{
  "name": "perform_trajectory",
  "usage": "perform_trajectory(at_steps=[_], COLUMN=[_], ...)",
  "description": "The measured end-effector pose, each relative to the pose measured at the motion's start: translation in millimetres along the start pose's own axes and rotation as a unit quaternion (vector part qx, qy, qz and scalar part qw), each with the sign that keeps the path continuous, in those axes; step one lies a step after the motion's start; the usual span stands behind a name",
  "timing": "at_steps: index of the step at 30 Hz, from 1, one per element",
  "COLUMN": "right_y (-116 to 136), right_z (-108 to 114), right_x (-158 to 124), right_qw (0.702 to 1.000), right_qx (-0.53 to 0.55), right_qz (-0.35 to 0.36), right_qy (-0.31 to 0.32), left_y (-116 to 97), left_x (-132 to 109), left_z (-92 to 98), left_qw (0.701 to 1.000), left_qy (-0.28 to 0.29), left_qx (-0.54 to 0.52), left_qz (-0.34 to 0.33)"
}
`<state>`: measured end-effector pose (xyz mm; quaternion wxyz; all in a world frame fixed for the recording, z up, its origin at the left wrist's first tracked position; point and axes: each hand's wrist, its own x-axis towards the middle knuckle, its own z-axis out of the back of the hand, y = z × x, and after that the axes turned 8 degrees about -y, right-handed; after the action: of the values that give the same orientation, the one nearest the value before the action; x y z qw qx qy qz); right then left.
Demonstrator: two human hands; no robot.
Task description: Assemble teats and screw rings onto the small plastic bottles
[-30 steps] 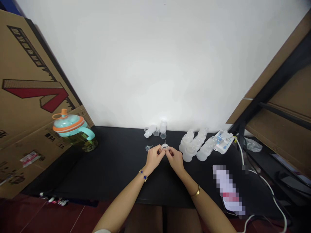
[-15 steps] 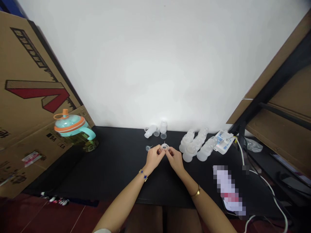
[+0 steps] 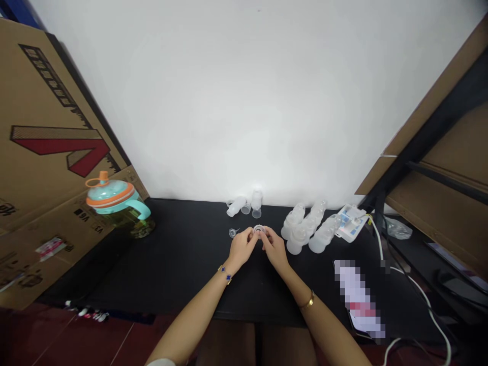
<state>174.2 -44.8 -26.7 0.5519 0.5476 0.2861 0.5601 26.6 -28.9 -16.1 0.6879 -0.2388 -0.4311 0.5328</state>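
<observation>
The left hand [image 3: 242, 249] and right hand [image 3: 274, 249] meet low over the black table [image 3: 171, 269], fingers curled inward and almost closed, with the fingertips of both pinching a small translucent plastic ring [image 3: 259, 229] from either side. The ring sits just above the knuckles, held off the tabletop, and the fingers hide part of it, so its exact shape is hard to tell. Just beyond the left hand, a small clear plastic piece [image 3: 233, 233] lies on the table. Farther back by the wall stand a small cup [image 3: 246, 208] and an upright frosted bottle body [image 3: 256, 200], with another frosted bottle [image 3: 236, 206] lying on its side beside them. Right of the hands, a cluster of frosted plastic bottles [image 3: 301, 223] stands close together, nearly touching a white packet [image 3: 351, 222] with blue printing. Nothing stands between the hands and these items. A teal-lidded jug [image 3: 114, 198] with an orange band stands at the left end of the table, before a large cardboard sheet [image 3: 49, 127]. A pixelated object [image 3: 356, 295] lies at the front right, near a white cable [image 3: 415, 290]
</observation>
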Motion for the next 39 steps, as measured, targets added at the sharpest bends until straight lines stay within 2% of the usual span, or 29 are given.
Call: perform_trajectory(at_steps=[6, 12, 18, 39], right_y=[0.7, -4.2, -4.6, 3.6], right_z=[0.0, -1.3, -0.5, -0.1], right_x=[-0.3, 0.3, 0.3, -1.8], right_qw=[1.0, 0.999, 1.0, 1.0], right_qx=[0.009, 0.015, 0.015, -0.006], right_qz=[-0.01, -0.03, -0.021, -0.014], right_qy=[0.003, 0.0, 0.005, -0.002], left_y=[-0.8, 0.5, 2.1, -0.6], left_x=[-0.3, 0.3, 1.4, 1.2], left_z=[1.1, -0.5, -1.4, 0.6], left_qw=[0.998, 0.996, 0.993, 0.997], left_qy=[-0.009, -0.002, -0.007, 0.0], left_qx=[-0.063, -0.085, -0.113, -0.062], left_qz=[0.001, -0.005, -0.013, -0.033])
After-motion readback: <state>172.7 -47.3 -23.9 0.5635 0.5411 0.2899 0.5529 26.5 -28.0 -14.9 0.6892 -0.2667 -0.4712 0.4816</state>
